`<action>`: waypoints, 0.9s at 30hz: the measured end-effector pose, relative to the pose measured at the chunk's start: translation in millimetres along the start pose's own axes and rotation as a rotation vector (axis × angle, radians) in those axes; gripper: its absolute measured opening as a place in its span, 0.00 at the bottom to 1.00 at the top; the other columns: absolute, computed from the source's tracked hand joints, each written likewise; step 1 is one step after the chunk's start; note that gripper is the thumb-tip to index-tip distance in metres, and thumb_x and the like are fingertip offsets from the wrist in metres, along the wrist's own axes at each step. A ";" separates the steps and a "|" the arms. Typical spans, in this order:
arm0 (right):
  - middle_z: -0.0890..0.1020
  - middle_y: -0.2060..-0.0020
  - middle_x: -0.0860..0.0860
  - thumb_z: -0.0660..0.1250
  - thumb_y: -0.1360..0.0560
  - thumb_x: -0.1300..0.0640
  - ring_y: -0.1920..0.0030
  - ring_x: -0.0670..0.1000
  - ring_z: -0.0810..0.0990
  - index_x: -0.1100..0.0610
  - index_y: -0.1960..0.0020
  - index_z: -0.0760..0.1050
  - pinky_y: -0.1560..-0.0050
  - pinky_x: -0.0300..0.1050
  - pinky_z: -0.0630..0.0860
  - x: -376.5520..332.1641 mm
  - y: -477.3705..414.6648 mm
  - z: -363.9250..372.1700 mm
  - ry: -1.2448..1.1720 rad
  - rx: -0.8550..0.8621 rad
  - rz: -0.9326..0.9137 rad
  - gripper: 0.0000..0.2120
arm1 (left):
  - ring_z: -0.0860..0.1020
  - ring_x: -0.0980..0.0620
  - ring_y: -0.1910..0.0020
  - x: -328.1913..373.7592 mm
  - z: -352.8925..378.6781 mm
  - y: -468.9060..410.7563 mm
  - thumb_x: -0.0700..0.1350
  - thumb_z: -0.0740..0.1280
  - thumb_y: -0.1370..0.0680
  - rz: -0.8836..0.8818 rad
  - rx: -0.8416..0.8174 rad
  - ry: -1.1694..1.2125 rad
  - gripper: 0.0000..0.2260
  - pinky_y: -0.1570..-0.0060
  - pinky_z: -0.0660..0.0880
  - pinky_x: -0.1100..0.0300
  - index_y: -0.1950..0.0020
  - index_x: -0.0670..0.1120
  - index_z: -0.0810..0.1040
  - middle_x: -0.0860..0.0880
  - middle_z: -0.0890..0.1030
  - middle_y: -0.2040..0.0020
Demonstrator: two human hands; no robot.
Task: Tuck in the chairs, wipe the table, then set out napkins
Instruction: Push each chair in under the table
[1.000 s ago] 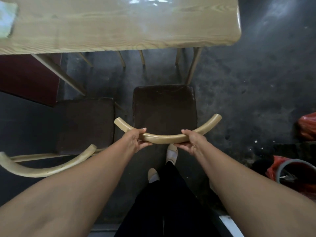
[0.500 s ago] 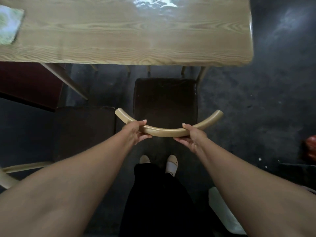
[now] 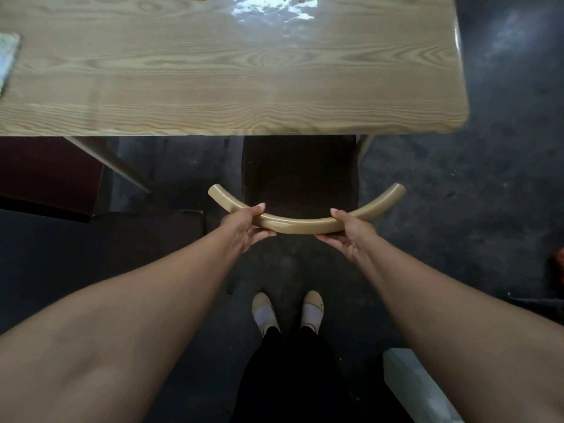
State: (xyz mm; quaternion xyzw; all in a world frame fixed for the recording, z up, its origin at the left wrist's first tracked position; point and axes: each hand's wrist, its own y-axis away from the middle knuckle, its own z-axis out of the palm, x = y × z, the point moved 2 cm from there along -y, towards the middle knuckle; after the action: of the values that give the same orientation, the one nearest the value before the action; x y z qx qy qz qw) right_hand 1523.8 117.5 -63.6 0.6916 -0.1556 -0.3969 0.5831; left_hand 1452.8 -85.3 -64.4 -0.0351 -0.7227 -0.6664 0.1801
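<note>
A chair with a dark brown seat (image 3: 299, 175) and a curved tan backrest rail (image 3: 305, 222) stands in front of me. The far part of its seat lies under the near edge of the light wooden table (image 3: 213, 87). My left hand (image 3: 244, 225) grips the rail left of its middle. My right hand (image 3: 351, 228) grips it right of the middle. A pale cloth or napkin (image 3: 7, 61) lies on the table at the far left edge of view. Crumbs and a wet shine show on the tabletop at the top.
A second dark chair seat (image 3: 146, 236) sits to the left, out from the table. A table leg (image 3: 113, 161) slants down at the left. A dark red box (image 3: 45, 175) is under the table. A white object (image 3: 418, 389) lies on the floor at my right.
Both hands have pushed the chair forward, and its seat has slid partly under the table. I have stepped closer; the table fills more of the view.
</note>
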 end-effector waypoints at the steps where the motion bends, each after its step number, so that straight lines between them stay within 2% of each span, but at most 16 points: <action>1: 0.77 0.55 0.62 0.73 0.28 0.64 0.53 0.62 0.82 0.64 0.36 0.68 0.53 0.60 0.83 -4.4 -3.1 2.5 0.004 -0.004 -0.004 0.24 | 0.83 0.40 0.60 3.9 2.8 -3.2 0.38 0.74 0.28 0.003 -0.002 0.002 0.12 0.69 0.82 0.46 0.52 0.38 0.72 0.38 0.81 0.56; 5: 0.77 0.55 0.62 0.73 0.28 0.63 0.60 0.60 0.81 0.62 0.39 0.68 0.58 0.58 0.84 -23.6 -16.0 11.9 0.021 -0.009 -0.027 0.21 | 0.83 0.40 0.60 21.0 16.0 -12.5 0.39 0.74 0.28 0.016 -0.002 0.008 0.14 0.67 0.83 0.46 0.48 0.39 0.73 0.38 0.81 0.54; 12: 0.77 0.52 0.63 0.73 0.28 0.64 0.59 0.62 0.81 0.63 0.35 0.66 0.58 0.61 0.83 -59.6 -34.3 37.5 0.018 -0.050 -0.063 0.25 | 0.82 0.39 0.60 58.6 36.2 -22.5 0.39 0.73 0.27 0.073 -0.044 0.022 0.11 0.64 0.83 0.46 0.53 0.40 0.72 0.37 0.80 0.54; 14: 0.76 0.52 0.63 0.73 0.27 0.64 0.55 0.64 0.81 0.62 0.35 0.66 0.60 0.60 0.83 -68.6 -38.4 45.2 0.008 -0.063 -0.065 0.25 | 0.83 0.39 0.55 69.9 41.9 -23.5 0.40 0.72 0.26 0.099 -0.073 0.027 0.10 0.59 0.83 0.46 0.51 0.39 0.72 0.37 0.80 0.50; 17: 0.77 0.45 0.64 0.73 0.27 0.63 0.48 0.65 0.81 0.64 0.32 0.66 0.59 0.59 0.83 -81.0 -43.3 59.4 0.020 -0.073 -0.073 0.26 | 0.81 0.39 0.44 86.2 49.5 -25.8 0.41 0.70 0.24 0.135 -0.101 0.028 0.07 0.54 0.82 0.47 0.49 0.40 0.76 0.39 0.80 0.43; 20: 0.77 0.42 0.65 0.72 0.26 0.62 0.48 0.65 0.81 0.64 0.33 0.66 0.62 0.57 0.83 -94.7 -46.6 67.3 0.040 -0.078 -0.093 0.26 | 0.78 0.38 0.39 96.1 56.7 -27.6 0.41 0.68 0.23 0.152 -0.147 0.041 0.08 0.48 0.80 0.45 0.45 0.41 0.75 0.39 0.77 0.38; 22: 0.77 0.42 0.65 0.72 0.26 0.61 0.52 0.64 0.81 0.63 0.35 0.66 0.65 0.57 0.83 -100.8 -48.5 67.9 0.059 -0.075 -0.099 0.24 | 0.77 0.38 0.38 98.7 60.2 -27.9 0.41 0.68 0.22 0.144 -0.161 0.060 0.11 0.46 0.79 0.44 0.42 0.40 0.74 0.39 0.76 0.37; 24: 0.78 0.43 0.64 0.72 0.26 0.59 0.54 0.63 0.82 0.63 0.35 0.67 0.63 0.56 0.84 -100.0 -48.4 65.9 0.094 -0.075 -0.105 0.24 | 0.78 0.39 0.40 96.7 59.1 -27.0 0.42 0.68 0.23 0.143 -0.145 0.084 0.16 0.46 0.79 0.43 0.37 0.39 0.72 0.39 0.76 0.38; 27: 0.79 0.44 0.64 0.72 0.26 0.55 0.53 0.63 0.84 0.61 0.39 0.67 0.59 0.55 0.84 -98.8 -46.9 64.9 0.171 -0.091 -0.108 0.21 | 0.81 0.41 0.55 93.8 61.5 -22.2 0.43 0.70 0.24 0.194 -0.079 0.073 0.14 0.51 0.81 0.44 0.42 0.39 0.73 0.40 0.78 0.43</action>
State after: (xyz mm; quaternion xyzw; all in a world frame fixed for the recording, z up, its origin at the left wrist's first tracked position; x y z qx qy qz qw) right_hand 1402.0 153.0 -71.2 0.7030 -0.0498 -0.3741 0.6028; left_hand 1345.7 -45.5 -59.6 -0.0874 -0.6820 -0.6746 0.2685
